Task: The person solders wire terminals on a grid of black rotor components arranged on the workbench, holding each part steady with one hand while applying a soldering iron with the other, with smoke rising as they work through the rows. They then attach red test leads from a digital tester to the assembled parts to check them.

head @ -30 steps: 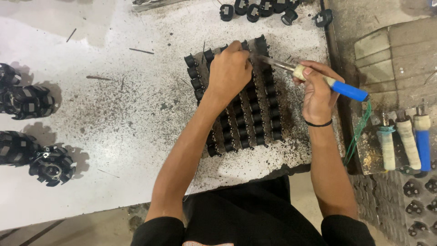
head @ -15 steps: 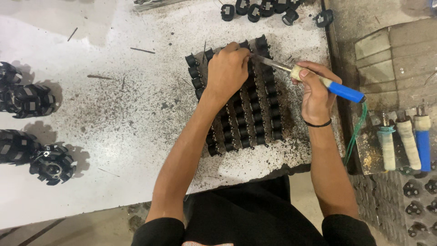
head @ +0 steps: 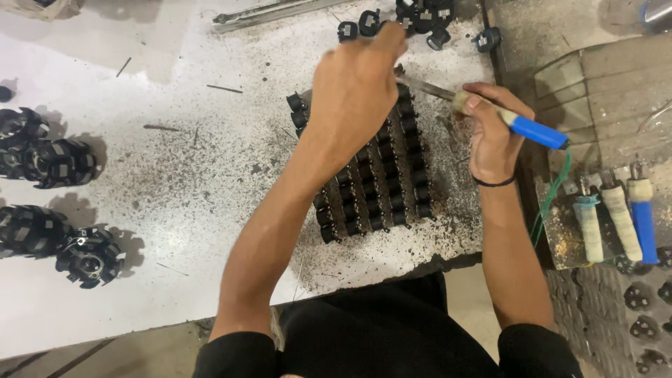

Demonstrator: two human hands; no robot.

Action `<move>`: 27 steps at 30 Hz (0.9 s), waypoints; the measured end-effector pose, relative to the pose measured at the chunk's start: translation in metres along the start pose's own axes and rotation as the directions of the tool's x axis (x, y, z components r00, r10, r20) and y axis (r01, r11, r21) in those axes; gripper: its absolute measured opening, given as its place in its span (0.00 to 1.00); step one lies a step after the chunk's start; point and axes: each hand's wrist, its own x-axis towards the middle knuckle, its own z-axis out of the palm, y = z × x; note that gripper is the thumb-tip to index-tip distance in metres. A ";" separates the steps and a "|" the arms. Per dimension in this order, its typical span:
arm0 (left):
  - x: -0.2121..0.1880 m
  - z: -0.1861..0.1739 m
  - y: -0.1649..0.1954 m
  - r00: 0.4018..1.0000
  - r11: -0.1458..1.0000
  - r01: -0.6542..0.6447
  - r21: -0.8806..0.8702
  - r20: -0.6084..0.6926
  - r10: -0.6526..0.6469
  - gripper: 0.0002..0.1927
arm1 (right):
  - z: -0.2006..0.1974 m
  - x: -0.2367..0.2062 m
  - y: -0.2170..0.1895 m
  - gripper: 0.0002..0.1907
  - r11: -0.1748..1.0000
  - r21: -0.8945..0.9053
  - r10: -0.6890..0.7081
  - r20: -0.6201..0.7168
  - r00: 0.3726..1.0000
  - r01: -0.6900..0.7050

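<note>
A block of small black parts (head: 378, 182), packed in rows, lies on the speckled white table (head: 175, 175). My left hand (head: 353, 98) hovers over the block's far end, fingers curled down and pinched; what they grip is hidden. My right hand (head: 490, 133) holds a soldering iron (head: 535, 131) with a blue handle and pale collar. Its metal tip points left and reaches the block's far edge, under my left hand. A green cord (head: 553, 189) hangs from the iron's handle.
Loose black parts (head: 420, 17) lie at the table's far edge beside a metal bar (head: 273, 10). Black round toothed pieces (head: 59, 162) sit at the left. At the right, a stand holds three handled tools (head: 616, 220), above a dark tray of parts (head: 640, 297).
My left hand has shifted slightly toward the far end of the block. The iron's tip has followed it a little farther away. My right hand has barely moved.
</note>
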 end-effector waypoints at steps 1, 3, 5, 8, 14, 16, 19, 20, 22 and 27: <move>0.008 -0.007 -0.001 0.991 0.997 -0.065 0.047 -0.113 0.070 0.06 | 0.003 0.002 0.003 0.12 1.000 -0.022 0.001 0.002 1.000 -0.001; 0.020 -0.013 -0.011 0.923 0.971 -0.178 0.159 -0.316 0.221 0.07 | 0.008 0.003 0.008 0.12 1.000 0.011 0.004 0.002 1.000 -0.004; 0.027 -0.005 -0.027 0.935 0.964 -0.141 0.224 -0.289 0.204 0.07 | 0.012 0.002 0.012 0.11 1.000 0.029 0.011 0.006 1.000 -0.011; 0.005 0.025 -0.047 0.989 0.979 -0.023 0.204 -0.141 0.053 0.11 | 0.013 0.002 0.011 0.11 1.000 0.014 0.007 0.007 1.000 -0.007; -0.039 0.067 -0.075 0.992 0.982 0.122 0.144 -0.046 -0.117 0.07 | 0.016 0.002 0.010 0.11 0.994 -0.111 -0.012 -0.005 1.000 0.011; -0.043 0.070 -0.078 0.990 0.981 0.143 0.129 -0.034 -0.139 0.07 | 0.017 0.002 0.011 0.12 0.992 -0.124 0.000 0.010 1.000 0.001; -0.039 0.070 -0.077 0.990 0.984 0.144 0.102 -0.012 -0.144 0.06 | 0.018 0.002 0.013 0.11 0.990 -0.137 -0.023 0.015 1.000 0.024; -0.037 0.069 -0.077 0.991 0.986 0.135 0.101 -0.007 -0.135 0.06 | 0.018 0.003 0.014 0.11 0.993 -0.119 -0.008 0.016 1.000 0.010; -0.031 0.068 -0.078 0.992 0.987 0.127 0.093 0.013 -0.129 0.05 | 0.017 0.005 0.015 0.11 0.997 -0.081 0.019 0.023 1.000 -0.017; -0.021 0.069 -0.082 0.991 0.987 0.105 0.118 0.072 -0.114 0.04 | 0.012 0.012 0.020 0.11 0.993 0.045 0.111 0.024 0.993 -0.112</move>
